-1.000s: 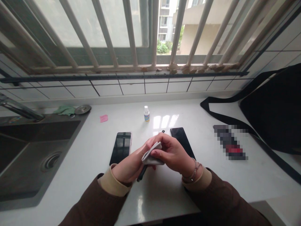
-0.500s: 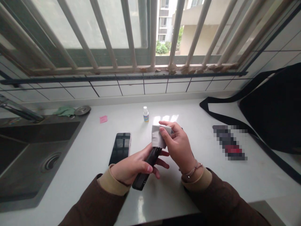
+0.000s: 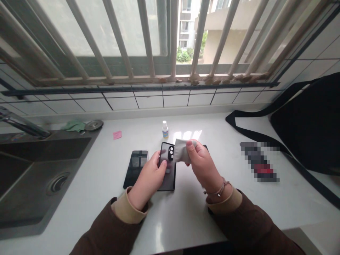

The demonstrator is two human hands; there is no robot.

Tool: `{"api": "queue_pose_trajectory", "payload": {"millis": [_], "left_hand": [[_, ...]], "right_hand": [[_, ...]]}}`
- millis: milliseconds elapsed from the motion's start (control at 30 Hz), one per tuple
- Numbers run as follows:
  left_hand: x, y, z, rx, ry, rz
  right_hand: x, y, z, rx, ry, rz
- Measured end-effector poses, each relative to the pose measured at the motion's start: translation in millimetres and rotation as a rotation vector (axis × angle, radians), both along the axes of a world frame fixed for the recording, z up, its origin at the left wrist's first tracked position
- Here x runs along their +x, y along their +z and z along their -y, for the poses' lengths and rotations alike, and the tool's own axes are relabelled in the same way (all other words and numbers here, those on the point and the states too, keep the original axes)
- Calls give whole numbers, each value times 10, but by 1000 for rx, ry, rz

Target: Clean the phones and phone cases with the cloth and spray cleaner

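- A glossy black smartphone point(image 3: 135, 168) lies on the white counter point(image 3: 186, 226), just beside the held phone, and would take the knock if that slips.
- The left hand point(image 3: 147, 176), fingers curled, grips a black phone point(image 3: 167, 182), camera bump up.
- Grit in the grey microfibre cloth point(image 3: 181, 151) could scratch the lenses.
- The right hand point(image 3: 204, 165), wrist raised, pinches that cloth.

Probably a home kitchen: steel sink point(image 3: 34, 150), faucet point(image 3: 23, 124), tiled backsplash point(image 3: 148, 101).

Nothing legible anywhere. Printed label point(image 3: 165, 134) on the small bottle point(image 3: 165, 130), just beyond the left hand point(image 3: 147, 181): too small to read. Object point(image 3: 259, 162), well right of the right hand point(image 3: 203, 168): pixelated, unreadable.
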State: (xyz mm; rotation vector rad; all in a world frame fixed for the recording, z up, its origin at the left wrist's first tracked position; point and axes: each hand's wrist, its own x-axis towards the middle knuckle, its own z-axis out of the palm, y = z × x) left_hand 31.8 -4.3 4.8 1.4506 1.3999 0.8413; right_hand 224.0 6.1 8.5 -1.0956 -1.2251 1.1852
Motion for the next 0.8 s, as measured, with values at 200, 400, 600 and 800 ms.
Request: {"api": "queue_pose_trajectory", "payload": {"millis": [200, 400, 600, 800], "left_hand": [[-77, -220, 6, 320, 35, -446], [-113, -210, 145, 334, -142, -660], [-101, -105, 246, 244, -364, -721], [-14, -139, 252, 210, -260, -661]], "right_hand": [[-41, 30, 40, 57, 200, 183], [18, 69, -9, 78, -16, 474], [116, 52, -72, 70, -212, 755], [242, -43, -158, 117, -376, 1101]]}}
